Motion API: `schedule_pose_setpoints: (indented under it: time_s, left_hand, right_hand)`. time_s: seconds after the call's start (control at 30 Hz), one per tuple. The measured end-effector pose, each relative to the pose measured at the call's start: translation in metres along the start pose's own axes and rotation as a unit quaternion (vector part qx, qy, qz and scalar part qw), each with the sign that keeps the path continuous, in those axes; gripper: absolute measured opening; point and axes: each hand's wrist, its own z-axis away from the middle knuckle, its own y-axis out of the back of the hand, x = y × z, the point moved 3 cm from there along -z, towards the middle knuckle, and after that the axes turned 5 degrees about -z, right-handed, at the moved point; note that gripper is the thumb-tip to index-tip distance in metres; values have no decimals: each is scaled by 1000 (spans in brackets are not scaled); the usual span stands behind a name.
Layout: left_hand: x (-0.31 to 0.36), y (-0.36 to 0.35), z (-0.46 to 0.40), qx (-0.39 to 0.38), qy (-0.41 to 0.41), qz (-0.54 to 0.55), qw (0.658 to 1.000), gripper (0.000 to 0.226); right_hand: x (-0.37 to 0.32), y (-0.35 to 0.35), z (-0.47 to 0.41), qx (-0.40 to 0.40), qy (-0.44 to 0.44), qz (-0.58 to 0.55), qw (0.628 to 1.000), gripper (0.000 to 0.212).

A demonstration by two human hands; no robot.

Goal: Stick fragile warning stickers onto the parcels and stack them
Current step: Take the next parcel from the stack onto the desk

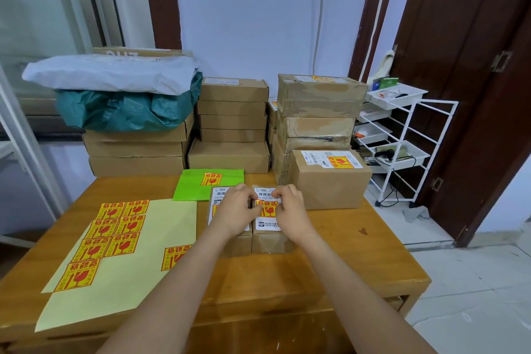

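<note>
Sticker sheets lie nearest on the desk. Beyond, left hand and right hand pinch a sticker atop a small parcel. Stacked boxes stand behind.

- Two small parcels stand side by side, touching, at the middle of the wooden table.
- The left hand and the right hand rest on top of them, either side of a fragile sticker on the right parcel.
- The sticker sheets lie left of the parcels.
- A flat mailer bag lies just behind them.
- A larger box stands to their right.
- Stacked boxes line the table's far edge.
- A wire trolley stands on the floor right of the table.
</note>
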Motion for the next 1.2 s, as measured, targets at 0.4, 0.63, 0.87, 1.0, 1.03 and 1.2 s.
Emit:
schedule_pose_setpoints:
  time_s: [0.4,0.63,0.87,1.0,1.03,1.2]
  left_hand:
    - [0,-1,-1,24,11,-19,999,27]
    - [3,1,0,18,18,-22,999,32]
    - [4,2,0,15,31,1,999,29]
    - [3,1,-1,17,38,9,999,27]
    - [3,2,-1,18,39,10,999,25]
    - [5,3,-1,20,33,3,999,15]
  right_hand:
    - [-2,-1,-4,-3,-6,47,999,29]
    - [-4,0,-3,-20,-15,45,999,38]
    - [-5,1,-1,-48,-25,10,998,41]
    - [-4,0,-2,-48,-28,2,998,40]
    - [-3,1,-2,-46,-27,3,999,39]
    - [-2,1,-2,-45,-23,8,999,39]
